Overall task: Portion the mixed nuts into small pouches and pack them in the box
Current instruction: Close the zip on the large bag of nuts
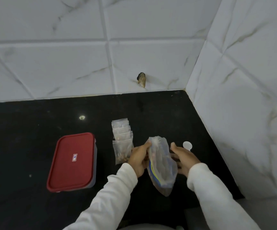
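Observation:
A large clear zip bag [161,166] with a blue and yellow seal strip hangs above the black counter. My left hand [138,158] grips its left side near the top. My right hand [183,159] sits just right of the bag with fingers spread and relaxed, and whether it touches the plastic is unclear. Several small clear pouches [122,140] holding nuts lie in an overlapping row left of my left hand. The box [72,161], a rectangular container with a red lid on, rests further left.
A small white plastic scoop [187,145] lies behind my right hand. The black counter [26,130] ends at white tiled walls at the back and on the right. A chipped hole marks the back wall tile [141,79].

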The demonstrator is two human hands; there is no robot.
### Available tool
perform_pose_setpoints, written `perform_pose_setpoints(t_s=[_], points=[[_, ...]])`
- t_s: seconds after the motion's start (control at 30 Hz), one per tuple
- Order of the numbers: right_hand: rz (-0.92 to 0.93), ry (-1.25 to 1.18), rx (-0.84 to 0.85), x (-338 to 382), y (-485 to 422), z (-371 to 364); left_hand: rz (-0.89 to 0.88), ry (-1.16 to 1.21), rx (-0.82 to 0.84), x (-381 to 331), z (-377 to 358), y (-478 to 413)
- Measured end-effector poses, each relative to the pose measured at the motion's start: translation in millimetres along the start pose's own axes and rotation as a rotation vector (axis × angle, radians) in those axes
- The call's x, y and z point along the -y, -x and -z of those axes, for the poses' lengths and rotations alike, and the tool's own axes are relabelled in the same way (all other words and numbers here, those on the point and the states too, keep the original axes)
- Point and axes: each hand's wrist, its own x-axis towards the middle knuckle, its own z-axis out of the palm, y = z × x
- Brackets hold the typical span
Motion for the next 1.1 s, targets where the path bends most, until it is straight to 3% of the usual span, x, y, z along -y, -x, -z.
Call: perform_pose_setpoints(t_s=[0.1, 0.2, 0.33, 0.47, 0.53, 0.6, 0.7, 0.77, 0.87, 0.93, 1.03, 1.1], points=[[0.005, -0.025, 0.019, 6, -7, -6, -0.026, 0.051, 0.027, 0, 1, 0], [0.023, 0.118, -0.021, 8, -10, -8, -0.072, 0.048, 0.067, -2, -1, 0], [0.211, 0.297, -0.160, 9, -18, -10, -0.233, -0.034, -0.031, -8, -1, 4], [0.608, 0.745, -0.498, -2, -11, -16, -0.670, -0.650, -0.302, -13, 1, 14], [0.656, 0.761, -0.502, -1, -11, -15, -0.842, -0.803, -0.309, -19, 2, 18], [0.591, 0.666, -0.372, 0, -16, -11, -0.761, -0.721, -0.201, -24, 3, 15], [0.417, 0.331, -0.183, 8, -16, -8, -0.327, -0.433, -0.029, -37, 0, 16], [0.239, 0.138, -0.203, 17, -20, -5, -0.154, -0.333, -0.033, -45, -1, 12], [-0.079, 0.157, -0.203, 32, -23, -4, -0.090, -0.338, -0.046, -50, 2, -4], [-0.073, 0.230, -0.123, 37, -24, -6, -0.018, -0.309, -0.027, -52, 0, -10], [0.082, 0.147, -0.013, 36, -23, -6, 0.064, -0.212, 0.009, -54, -1, -16], [0.205, 0.275, -0.011, 34, -25, -2, 0.106, -0.158, 0.038, -52, 1, -16]])
